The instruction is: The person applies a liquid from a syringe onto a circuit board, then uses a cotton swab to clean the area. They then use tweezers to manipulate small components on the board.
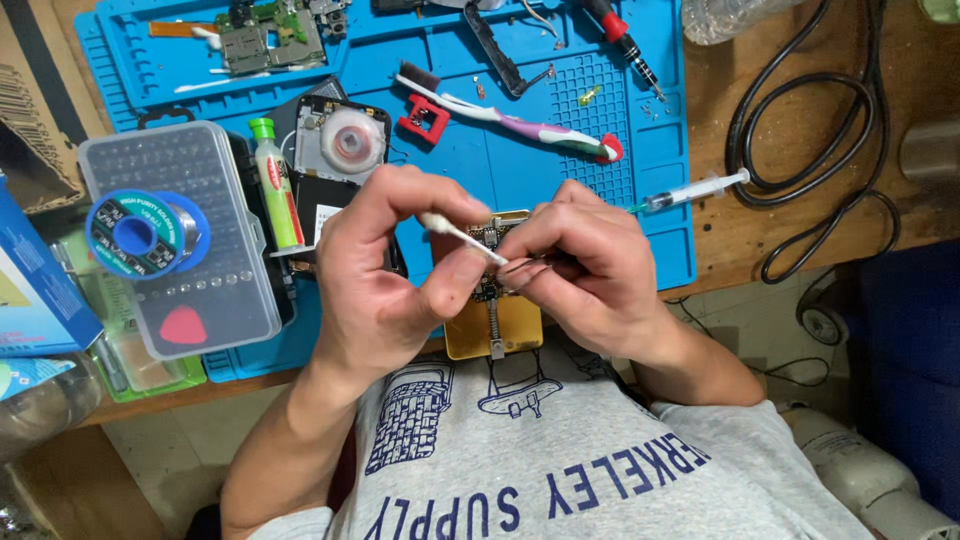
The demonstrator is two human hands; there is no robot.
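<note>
Two hands: left hand (385, 270) pinches cotton swab (462, 238); right hand (590, 265) pinches tweezers (530, 264).
Circuit board (492, 250): light, stiff, fragile; take by edges.
Swab: light, soft-tipped; hold mid-stick.

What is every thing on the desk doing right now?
left hand: holding cotton swab
right hand: pinching thin tweezers
circuit board: clamped in yellow holder
toothbrush: lying flat
syringe: lying flat
clear bit case: closed, solder spool on top
</note>
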